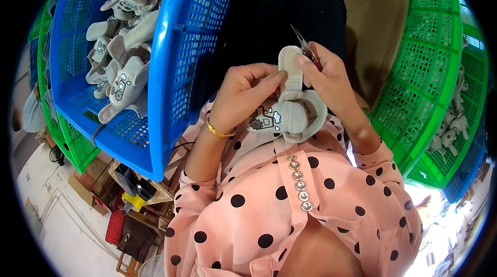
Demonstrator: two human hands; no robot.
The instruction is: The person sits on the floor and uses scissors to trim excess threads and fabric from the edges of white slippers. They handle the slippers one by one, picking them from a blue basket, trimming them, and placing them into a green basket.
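Blue basket [176,70] of grey shoes at our left, green basket [429,70] right. Our left hand [240,96] pinches a grey baby shoe [292,108]; right hand [329,77] grips small snips [306,46], thumb on sole.

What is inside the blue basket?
The blue basket holds a pile of small grey baby shoes with picture patches on the toes. The pile covers most of the basket's floor, so anything beneath cannot be seen.
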